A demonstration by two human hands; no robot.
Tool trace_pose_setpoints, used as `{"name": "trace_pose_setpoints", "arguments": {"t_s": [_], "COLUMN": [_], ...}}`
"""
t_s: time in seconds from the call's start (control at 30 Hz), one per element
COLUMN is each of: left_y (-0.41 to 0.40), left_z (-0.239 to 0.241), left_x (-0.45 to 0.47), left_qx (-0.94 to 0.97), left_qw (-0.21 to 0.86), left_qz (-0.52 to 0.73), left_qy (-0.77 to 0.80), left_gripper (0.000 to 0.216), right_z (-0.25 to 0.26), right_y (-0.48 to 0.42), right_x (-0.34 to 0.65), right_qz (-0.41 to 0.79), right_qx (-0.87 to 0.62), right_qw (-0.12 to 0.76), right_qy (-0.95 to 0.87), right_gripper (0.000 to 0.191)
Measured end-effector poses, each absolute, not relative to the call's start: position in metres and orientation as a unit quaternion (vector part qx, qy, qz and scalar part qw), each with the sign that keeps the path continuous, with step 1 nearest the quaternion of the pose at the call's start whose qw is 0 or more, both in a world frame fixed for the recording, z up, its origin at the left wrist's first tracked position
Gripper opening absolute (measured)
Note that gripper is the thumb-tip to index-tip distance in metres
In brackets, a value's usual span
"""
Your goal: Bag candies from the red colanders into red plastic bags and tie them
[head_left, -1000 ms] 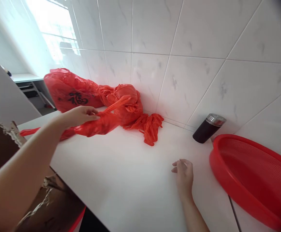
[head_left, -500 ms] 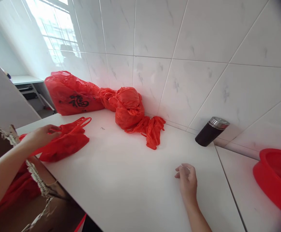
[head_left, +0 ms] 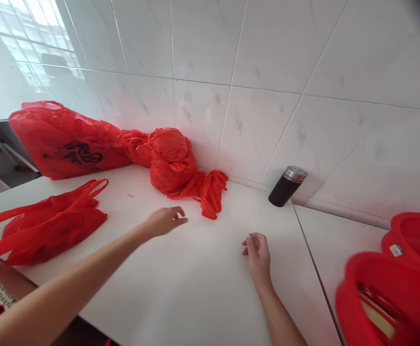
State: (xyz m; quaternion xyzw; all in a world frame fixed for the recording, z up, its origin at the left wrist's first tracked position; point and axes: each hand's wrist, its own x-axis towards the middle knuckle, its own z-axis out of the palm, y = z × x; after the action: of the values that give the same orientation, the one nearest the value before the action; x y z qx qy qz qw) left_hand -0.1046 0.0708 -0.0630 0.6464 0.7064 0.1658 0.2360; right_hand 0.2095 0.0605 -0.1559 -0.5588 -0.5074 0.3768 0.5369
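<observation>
Across the tabletop (head_left: 195, 293), right of the printed red plastic bag (head_left: 63, 139): bulging red bag (head_left: 170, 168), crumpled red bag (head_left: 212, 192), then left hand (head_left: 166, 221) and right hand (head_left: 258, 253), both empty, loosely curled. Best to gather folds lightly, without tearing.

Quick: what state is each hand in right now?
Left hand: open, loosely bent, holding nothing, over the flat white tabletop.
Right hand: open, loosely curled, holding nothing.

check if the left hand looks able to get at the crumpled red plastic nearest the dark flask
Likely yes: the left hand appears to hold nothing, and only bare white tabletop shows between it and the crumpled red plastic.
</observation>
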Motion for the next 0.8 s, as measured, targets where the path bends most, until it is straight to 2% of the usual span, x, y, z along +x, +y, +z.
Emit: {"name": "trace_pose_setpoints", "arguments": {"t_s": [0.13,0.3,0.47,0.6,0.7,0.8], "left_y": [0.119,0.130,0.084,0.063,0.056,0.052], "left_z": [-0.084,-0.089,-0.098,-0.106,-0.106,-0.111], "left_x": [-0.028,0.005,0.004,-0.005,-0.002,0.010], "left_qx": [0.620,0.632,0.676,0.671,0.678,0.740], "left_qw": [0.227,0.241,0.244,0.197,0.120,0.076], "left_qz": [0.210,0.276,0.303,0.304,0.317,0.292], "left_qy": [0.721,0.683,0.625,0.647,0.652,0.601], "left_gripper": [0.038,0.030,0.024,0.025,0.035,0.038], "right_z": [-0.155,-0.154,-0.142,-0.138,-0.143,-0.147], "right_y": [0.060,0.058,0.070,0.102,0.124,0.128], "right_x": [0.208,0.207,0.200,0.194,0.194,0.199], "right_qz": [0.368,0.340,0.183,0.079,0.071,0.081], "right_qx": [-0.538,-0.545,-0.554,-0.556,-0.594,-0.618], "right_qw": [0.553,0.543,0.509,0.425,0.340,0.320], "right_qy": [-0.519,-0.541,-0.632,-0.710,-0.726,-0.714], "right_gripper": [0.032,0.026,0.027,0.033,0.037,0.037]}}
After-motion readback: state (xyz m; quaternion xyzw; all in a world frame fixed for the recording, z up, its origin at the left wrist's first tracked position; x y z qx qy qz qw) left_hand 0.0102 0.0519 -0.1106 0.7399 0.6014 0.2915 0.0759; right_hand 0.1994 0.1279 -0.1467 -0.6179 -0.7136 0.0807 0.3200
